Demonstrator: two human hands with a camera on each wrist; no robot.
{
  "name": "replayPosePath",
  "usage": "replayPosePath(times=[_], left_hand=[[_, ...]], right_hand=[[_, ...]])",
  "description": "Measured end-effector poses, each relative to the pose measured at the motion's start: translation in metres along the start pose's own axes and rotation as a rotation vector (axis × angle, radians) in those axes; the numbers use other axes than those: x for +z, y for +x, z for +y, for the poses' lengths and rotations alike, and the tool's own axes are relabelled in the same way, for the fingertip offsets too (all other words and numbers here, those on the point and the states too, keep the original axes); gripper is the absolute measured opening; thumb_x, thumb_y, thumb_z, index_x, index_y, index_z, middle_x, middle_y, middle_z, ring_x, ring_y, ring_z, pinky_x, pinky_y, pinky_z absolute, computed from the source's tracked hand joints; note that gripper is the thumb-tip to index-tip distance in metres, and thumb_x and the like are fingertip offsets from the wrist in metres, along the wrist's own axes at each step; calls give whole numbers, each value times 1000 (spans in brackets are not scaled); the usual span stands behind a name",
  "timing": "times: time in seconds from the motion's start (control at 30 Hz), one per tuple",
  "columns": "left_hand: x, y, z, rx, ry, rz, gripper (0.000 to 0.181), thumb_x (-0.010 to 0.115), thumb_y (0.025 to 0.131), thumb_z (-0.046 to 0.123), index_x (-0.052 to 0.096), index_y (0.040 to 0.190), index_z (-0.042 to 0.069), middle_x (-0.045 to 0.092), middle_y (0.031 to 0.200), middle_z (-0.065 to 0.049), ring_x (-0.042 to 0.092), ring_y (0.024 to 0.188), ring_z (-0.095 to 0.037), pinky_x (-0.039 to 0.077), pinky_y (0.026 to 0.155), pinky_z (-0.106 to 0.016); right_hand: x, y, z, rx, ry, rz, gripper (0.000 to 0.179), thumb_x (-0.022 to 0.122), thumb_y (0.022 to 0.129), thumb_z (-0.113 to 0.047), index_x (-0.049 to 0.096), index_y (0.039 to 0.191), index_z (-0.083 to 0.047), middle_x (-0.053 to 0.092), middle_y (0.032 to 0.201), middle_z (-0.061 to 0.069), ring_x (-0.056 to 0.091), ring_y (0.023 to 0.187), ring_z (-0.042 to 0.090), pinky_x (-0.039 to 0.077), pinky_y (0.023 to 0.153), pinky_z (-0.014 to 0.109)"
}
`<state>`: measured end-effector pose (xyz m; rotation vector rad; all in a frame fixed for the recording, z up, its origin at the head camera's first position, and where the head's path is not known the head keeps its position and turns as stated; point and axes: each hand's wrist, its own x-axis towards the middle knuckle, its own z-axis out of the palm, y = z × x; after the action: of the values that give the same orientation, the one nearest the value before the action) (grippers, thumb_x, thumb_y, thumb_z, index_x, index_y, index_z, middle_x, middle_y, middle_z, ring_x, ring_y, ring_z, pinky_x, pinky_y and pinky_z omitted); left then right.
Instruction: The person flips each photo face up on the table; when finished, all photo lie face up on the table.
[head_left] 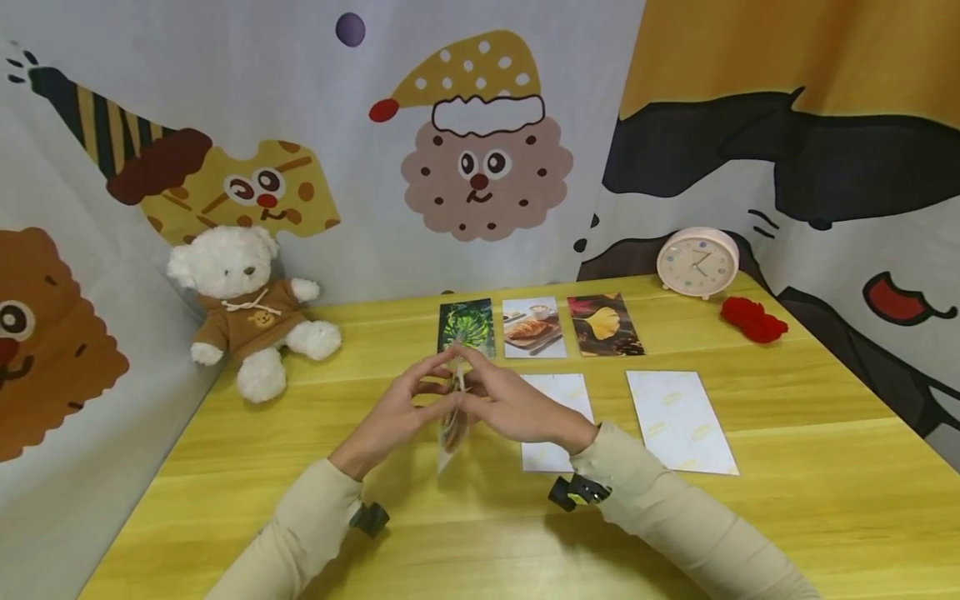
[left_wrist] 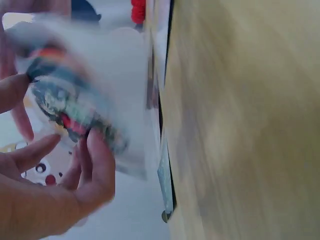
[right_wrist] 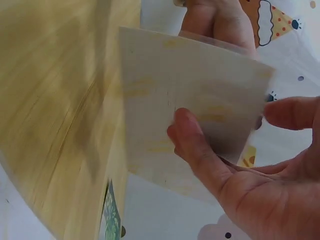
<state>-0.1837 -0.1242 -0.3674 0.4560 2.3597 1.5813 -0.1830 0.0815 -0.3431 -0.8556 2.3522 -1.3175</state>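
Note:
Between both hands a picture card stands on edge above the table, seen nearly side-on in the head view. The left wrist view shows its blurred printed face, with what looks like a round plate of food. The right wrist view shows the card's white back with faint yellow marks; a clear edge peeks out behind it. My left hand pinches the card from the left, fingertips on the printed side. My right hand holds it from the right, fingers against the white back.
Behind the hands lie a green plant card, a croissant card and a ginkgo leaf card. Two white cards, one nearer, one farther right, lie face down. A teddy bear, clock and red fuzzy item stand around.

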Motion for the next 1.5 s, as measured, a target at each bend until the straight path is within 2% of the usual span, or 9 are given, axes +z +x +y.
replayPosePath(times=[0.27,0.4,0.57,0.7,0.8,0.93,1.1,1.27,1.5], left_hand=[[5,1,2,88,201,62,66,68,97,19,38,156,15,46,136,-19,56,118,-33,58,95,-43],[3,0,0,114,282,93,62,72,93,15,48,150,12,49,133,-21,56,113,-31,59,85,-37],[-5,-4,-12,44,345,132,58,73,93,20,52,147,15,47,136,-23,54,120,-37,59,89,-44],[-11,-8,-19,35,273,136,57,71,94,17,50,147,18,55,134,-24,59,120,-41,59,92,-45],[-14,-11,-19,48,192,151,54,68,94,10,52,146,16,64,123,-21,65,111,-34,59,90,-38],[-17,-14,-15,22,79,167,52,64,94,2,53,145,12,64,114,-20,67,101,-24,58,86,-30],[-18,-16,-13,-33,-42,171,53,62,95,-1,53,145,13,58,114,-20,67,96,-20,61,86,-36],[-18,-16,-11,-41,-50,191,53,62,94,-3,54,144,11,58,112,-19,67,93,-18,61,84,-36],[-17,-14,-14,-53,13,185,52,63,90,-7,56,141,3,62,109,-22,65,85,-16,60,76,-30]], right_hand=[[1,2,8,-32,-33,73,76,55,98,-10,14,162,-12,72,119,10,68,118,27,54,103,45],[-2,2,15,14,19,91,76,52,95,-6,16,162,-11,62,139,17,65,122,31,55,102,47],[-8,-1,21,50,113,121,73,52,96,-5,19,161,-12,41,159,16,55,135,37,50,108,51],[-12,-2,25,44,170,158,74,52,94,-1,21,161,-12,30,165,11,46,142,39,46,112,52],[-15,-2,27,46,199,184,76,53,93,1,23,161,-13,24,167,10,43,144,41,44,114,52],[-16,-3,28,49,264,191,78,54,92,4,22,161,-14,29,165,17,44,142,42,47,112,49],[-16,-6,32,52,303,189,78,54,92,5,23,160,-16,36,159,24,47,139,44,48,111,49],[-15,-6,38,81,231,168,76,60,92,-1,29,159,-19,51,147,23,57,130,41,53,105,48],[-11,-4,51,89,121,106,75,70,89,-3,36,155,-11,60,104,15,66,86,19,59,74,33]])
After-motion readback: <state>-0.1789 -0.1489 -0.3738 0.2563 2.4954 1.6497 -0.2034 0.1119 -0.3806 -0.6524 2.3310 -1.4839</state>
